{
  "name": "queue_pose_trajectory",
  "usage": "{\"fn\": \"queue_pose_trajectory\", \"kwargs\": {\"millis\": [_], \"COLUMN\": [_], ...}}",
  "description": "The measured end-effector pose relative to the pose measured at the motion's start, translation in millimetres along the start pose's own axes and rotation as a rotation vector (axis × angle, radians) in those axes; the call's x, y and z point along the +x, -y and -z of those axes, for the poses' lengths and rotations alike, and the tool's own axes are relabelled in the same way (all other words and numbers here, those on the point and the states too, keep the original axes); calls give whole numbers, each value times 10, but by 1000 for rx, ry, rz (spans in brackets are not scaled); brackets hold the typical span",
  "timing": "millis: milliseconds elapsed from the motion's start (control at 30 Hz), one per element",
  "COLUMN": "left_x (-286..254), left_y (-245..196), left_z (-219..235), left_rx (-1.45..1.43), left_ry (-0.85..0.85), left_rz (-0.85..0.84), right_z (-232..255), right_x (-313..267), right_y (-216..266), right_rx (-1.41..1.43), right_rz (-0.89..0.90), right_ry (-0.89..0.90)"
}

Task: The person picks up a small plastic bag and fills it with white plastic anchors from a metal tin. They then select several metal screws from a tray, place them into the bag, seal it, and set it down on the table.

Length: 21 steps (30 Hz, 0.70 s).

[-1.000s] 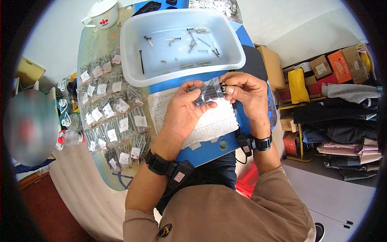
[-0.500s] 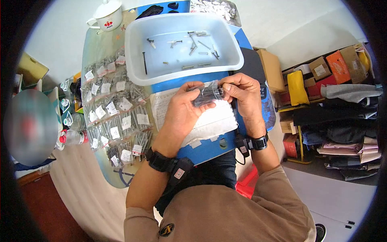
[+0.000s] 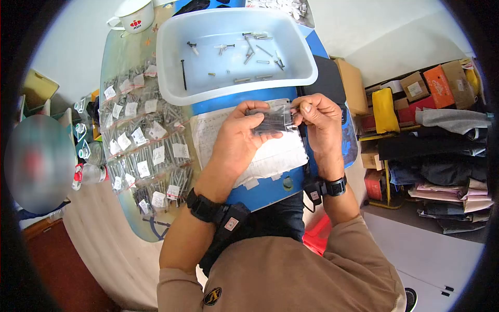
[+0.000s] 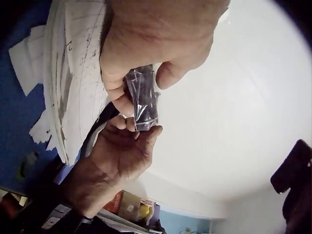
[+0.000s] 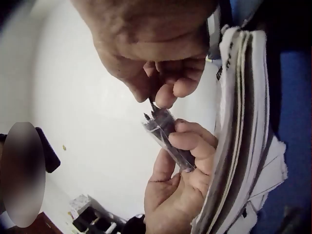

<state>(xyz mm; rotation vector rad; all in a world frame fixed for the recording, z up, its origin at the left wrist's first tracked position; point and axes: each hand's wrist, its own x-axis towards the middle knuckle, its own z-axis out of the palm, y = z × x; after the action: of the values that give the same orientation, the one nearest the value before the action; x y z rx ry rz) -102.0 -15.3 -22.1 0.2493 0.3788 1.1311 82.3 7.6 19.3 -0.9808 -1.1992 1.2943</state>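
A small clear plastic bag [image 3: 274, 120] packed with dark screws lies between the thumb and fingers of my left hand [image 3: 239, 143], over the notebook. Its mouth end points toward my right hand [image 3: 321, 125], whose thumb and fingertips are bent together right at that end. In the right wrist view the right fingertips pinch a black screw [image 5: 152, 104] at the bag's mouth, and another screw tip [image 5: 147, 117] pokes out beside it. The left wrist view shows the left hand [image 4: 161, 39] gripping the bag [image 4: 145, 105] from its other end.
Behind the hands stands a white plastic tub [image 3: 236, 96] with loose screws and bolts. Rows of labelled bags of screws [image 3: 139, 136] cover the table's left side. The written notebook [image 3: 275, 156] lies below the hands. A lidded mug [image 3: 136, 18] stands at the far left corner.
The right hand has worked at the bag's mouth, its fingertips shifting slightly. The left hand keeps its hold, and the bag has turned a little flatter to view.
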Motion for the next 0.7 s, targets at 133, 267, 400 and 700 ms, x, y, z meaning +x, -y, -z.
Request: {"fn": "queue_pose_trajectory", "kwargs": {"millis": [133, 267, 400, 700], "left_x": [18, 0, 2, 25], "left_y": [2, 4, 5, 44], "left_z": [14, -25, -37, 8], "left_rx": [21, 26, 68, 66], "left_ry": [-1, -18, 18, -2], "left_rz": [-19, -27, -16, -36], "right_z": [-29, 10, -36, -30], "right_x": [-40, -52, -93, -85], "right_y": [-3, 47, 85, 139], "right_rx": [-43, -297, -545, -502], "right_rz": [-1, 37, 140, -79], "right_ry": [28, 26, 10, 170]}}
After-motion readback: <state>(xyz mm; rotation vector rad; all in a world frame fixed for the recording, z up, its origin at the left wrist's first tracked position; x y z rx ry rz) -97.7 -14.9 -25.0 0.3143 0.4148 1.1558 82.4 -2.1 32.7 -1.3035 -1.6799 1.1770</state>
